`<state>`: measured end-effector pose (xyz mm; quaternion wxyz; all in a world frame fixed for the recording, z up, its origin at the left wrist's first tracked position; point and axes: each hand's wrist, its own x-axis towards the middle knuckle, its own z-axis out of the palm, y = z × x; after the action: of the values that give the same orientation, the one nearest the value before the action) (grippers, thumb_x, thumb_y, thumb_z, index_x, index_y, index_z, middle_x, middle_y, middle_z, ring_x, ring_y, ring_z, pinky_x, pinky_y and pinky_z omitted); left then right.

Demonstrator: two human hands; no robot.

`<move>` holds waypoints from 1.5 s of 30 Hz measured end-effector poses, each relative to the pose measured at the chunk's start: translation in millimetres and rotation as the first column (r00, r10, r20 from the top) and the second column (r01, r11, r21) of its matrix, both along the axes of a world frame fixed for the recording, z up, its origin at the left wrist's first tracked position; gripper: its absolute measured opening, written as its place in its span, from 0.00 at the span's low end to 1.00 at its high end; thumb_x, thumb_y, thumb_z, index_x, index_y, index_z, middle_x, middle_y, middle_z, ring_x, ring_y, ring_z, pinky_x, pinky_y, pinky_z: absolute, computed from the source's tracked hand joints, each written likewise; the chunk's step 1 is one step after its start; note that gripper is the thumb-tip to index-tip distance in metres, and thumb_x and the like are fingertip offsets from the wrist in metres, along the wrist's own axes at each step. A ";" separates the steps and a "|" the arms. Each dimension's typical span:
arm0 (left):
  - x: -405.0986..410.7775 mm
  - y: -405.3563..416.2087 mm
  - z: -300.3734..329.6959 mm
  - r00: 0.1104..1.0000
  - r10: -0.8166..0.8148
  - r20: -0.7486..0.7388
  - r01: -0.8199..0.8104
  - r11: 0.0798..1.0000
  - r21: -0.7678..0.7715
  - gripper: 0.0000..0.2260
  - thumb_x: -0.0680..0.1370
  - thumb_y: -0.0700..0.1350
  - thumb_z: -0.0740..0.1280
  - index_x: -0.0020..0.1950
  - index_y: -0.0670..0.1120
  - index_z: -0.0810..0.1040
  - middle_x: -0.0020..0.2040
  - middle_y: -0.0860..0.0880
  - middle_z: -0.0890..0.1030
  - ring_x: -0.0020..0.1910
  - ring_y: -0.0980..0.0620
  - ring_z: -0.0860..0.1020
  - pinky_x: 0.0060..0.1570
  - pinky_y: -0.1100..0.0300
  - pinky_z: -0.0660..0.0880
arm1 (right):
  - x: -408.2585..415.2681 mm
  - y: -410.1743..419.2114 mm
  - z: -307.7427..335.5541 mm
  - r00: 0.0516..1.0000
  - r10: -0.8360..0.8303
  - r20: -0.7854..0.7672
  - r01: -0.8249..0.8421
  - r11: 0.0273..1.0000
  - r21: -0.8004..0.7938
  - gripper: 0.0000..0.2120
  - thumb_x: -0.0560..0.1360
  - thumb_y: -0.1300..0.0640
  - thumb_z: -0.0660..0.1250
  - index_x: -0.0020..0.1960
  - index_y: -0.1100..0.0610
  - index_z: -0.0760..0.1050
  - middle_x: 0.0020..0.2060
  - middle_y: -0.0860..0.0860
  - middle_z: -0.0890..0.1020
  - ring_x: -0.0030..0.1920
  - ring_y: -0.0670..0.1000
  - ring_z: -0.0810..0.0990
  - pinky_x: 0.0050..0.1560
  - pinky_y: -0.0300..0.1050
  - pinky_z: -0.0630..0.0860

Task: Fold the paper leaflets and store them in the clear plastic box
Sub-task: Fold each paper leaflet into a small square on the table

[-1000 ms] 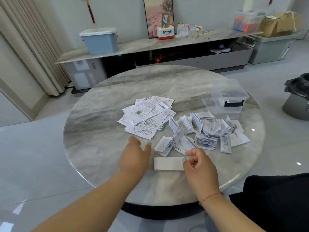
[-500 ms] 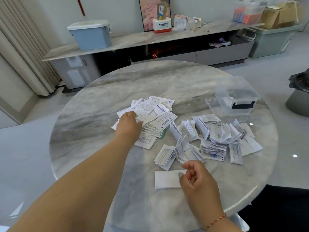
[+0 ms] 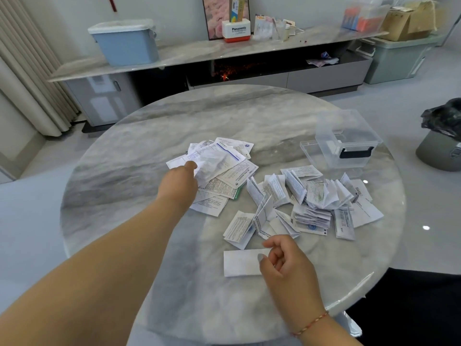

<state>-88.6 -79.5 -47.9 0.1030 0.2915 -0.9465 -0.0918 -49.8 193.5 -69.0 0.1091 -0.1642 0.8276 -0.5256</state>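
Left hand is pinching a blurred unfolded leaflet atop the flat pile on the round marble table; right hand, fingers loosely curled, is resting on a folded leaflet; folded heap is lying near the clear plastic box.

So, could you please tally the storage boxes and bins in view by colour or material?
Clear plastic: 2, the clear plastic box with a black handle and the clear plastic crate of orange items
Blue plastic lidded bin: 1
Pale green plastic tub: 1
Brown cardboard box: 1
Grey waste bin with a black bag: 1
Total: 6
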 end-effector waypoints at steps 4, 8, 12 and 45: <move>30.0 17.8 13.1 0.997 0.015 -0.079 -0.008 0.995 0.098 0.13 0.78 0.42 0.59 0.62 0.47 0.72 0.46 0.44 0.81 0.45 0.43 0.77 0.39 0.57 0.69 | 3.4 3.2 5.5 0.998 0.034 -0.051 -0.033 0.999 0.020 0.10 0.71 0.58 0.68 0.42 0.45 0.70 0.30 0.48 0.74 0.31 0.45 0.72 0.34 0.35 0.70; 84.2 55.6 41.7 0.995 -0.061 -0.085 0.066 0.996 0.067 0.10 0.78 0.43 0.60 0.58 0.47 0.75 0.44 0.49 0.81 0.42 0.46 0.77 0.37 0.59 0.67 | 4.3 6.3 9.4 0.982 0.102 -0.161 -0.078 0.986 0.149 0.10 0.71 0.57 0.68 0.43 0.44 0.69 0.32 0.46 0.74 0.34 0.44 0.72 0.36 0.36 0.69; 139.9 99.7 62.5 0.976 -0.217 0.017 0.215 0.974 0.072 0.08 0.79 0.47 0.62 0.57 0.50 0.76 0.35 0.56 0.73 0.36 0.57 0.70 0.34 0.66 0.63 | 9.5 8.1 4.8 0.888 0.210 -0.409 -0.115 0.963 0.245 0.17 0.65 0.59 0.71 0.52 0.50 0.73 0.42 0.43 0.74 0.44 0.46 0.72 0.44 0.36 0.69; 197.8 141.3 -16.7 0.901 -0.046 -0.432 0.183 0.941 0.283 0.17 0.74 0.47 0.70 0.60 0.53 0.70 0.55 0.56 0.72 0.52 0.60 0.73 0.54 0.71 0.68 | 35.9 5.6 -0.7 0.925 0.359 -0.128 -0.326 0.919 0.220 0.16 0.72 0.55 0.70 0.57 0.49 0.71 0.32 0.44 0.76 0.35 0.41 0.74 0.39 0.32 0.69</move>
<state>109.2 61.8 -64.6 0.2499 0.2207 -0.8908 -0.3088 -13.9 199.1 -69.7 0.1461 -0.3384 0.8394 -0.3995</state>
